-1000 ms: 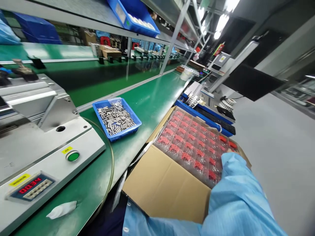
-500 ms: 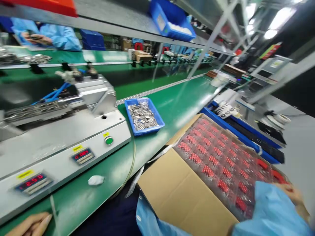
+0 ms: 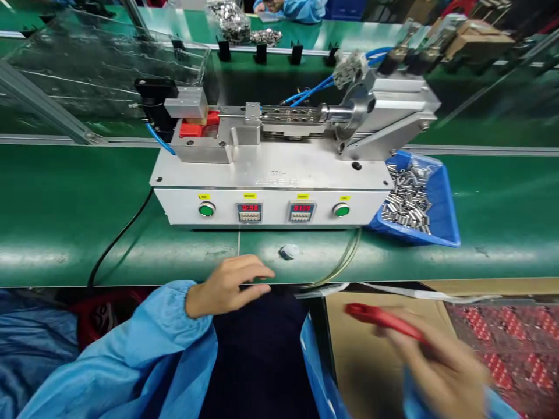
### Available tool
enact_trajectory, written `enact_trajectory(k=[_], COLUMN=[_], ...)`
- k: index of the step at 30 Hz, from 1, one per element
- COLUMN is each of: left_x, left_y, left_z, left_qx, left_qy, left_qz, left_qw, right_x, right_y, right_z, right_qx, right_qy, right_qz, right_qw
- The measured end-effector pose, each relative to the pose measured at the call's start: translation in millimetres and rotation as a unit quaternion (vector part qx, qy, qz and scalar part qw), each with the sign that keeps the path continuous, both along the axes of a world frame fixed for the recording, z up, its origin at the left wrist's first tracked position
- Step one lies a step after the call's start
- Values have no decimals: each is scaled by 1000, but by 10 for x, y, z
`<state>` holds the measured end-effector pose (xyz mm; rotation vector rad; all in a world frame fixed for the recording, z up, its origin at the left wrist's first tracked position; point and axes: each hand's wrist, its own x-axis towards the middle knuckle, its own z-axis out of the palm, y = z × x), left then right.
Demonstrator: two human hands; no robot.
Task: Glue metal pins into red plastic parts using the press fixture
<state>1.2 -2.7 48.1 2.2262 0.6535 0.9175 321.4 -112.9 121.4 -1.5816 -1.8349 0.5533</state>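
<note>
Green bench [image 3: 65,215] runs across the whole view, far edge lined with a conveyor rail. Silver benchtop machine [image 3: 271,174] sits centre on it, front panel with two green buttons and two red counters; a red piece [image 3: 198,125] is already seated in the fixture at its upper left. Open cardboard box [image 3: 384,337] sits low on the right, below the bench edge, with a clear tray of red parts [image 3: 515,343] filling its right side. Blue bin of metal pins [image 3: 414,198] touches the machine's right end. Small white scrap [image 3: 289,251] lies on the bench just in front of the panel.

Progress, judged: one red part is out of the box and in hand, not yet at the machine; tray looks mostly full, so most of the work seems left.

Right hand [image 3: 441,366] is blurred, above the box flap, fingers closed around a red part [image 3: 384,317]; the part sticks out up and left past the fingertips, pointing toward the bench, well apart from the fixture.

Left hand [image 3: 229,285] rests at the bench's near edge, fingers [image 3: 257,270] loosely spread and flat, holding nothing; white scrap is near its fingertips, not touching

Another person's blue sleeve [image 3: 301,9] shows at the top, across the line
</note>
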Motion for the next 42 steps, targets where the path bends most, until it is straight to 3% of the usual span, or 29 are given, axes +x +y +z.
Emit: enact_trajectory(k=[3,6,10,14,16,21,26,32,42], left_x=[92,19,-200,-302,-285,-191,-171,-179,-169], left_y=[-120,-178,-200,-212,-198,-105,-81,-102,-100], left_z=[-16,-72,-231,-417,-465,-448,-436,-457,-436], left_qx=[-42,-70,-153,-280,-307,-308,-309,-305,-311], left_qy=[-52,-92,-110,-134,-162,-204,-200,-206,-189], left_qz=[-29,-3,67,176,205,197,197,205,220], left_qw=[997,993,980,934,915,908,909,907,905], right_x=[-562,-942,-963,-809,-799,-951,-981,-953,-1061], right_y=[391,677,757,744,782,909,815,714,744], right_z=[-178,-291,-338,-547,-725,-1042,-960,-772,-775], right_qx=[-6,13,31,81,71,19,-45,-25,8], right_qy=[68,101,120,132,120,108,230,135,109], right_qz=[168,212,162,-43,-101,-62,-54,-2,12], right_qw=[983,972,979,987,985,992,971,991,994])
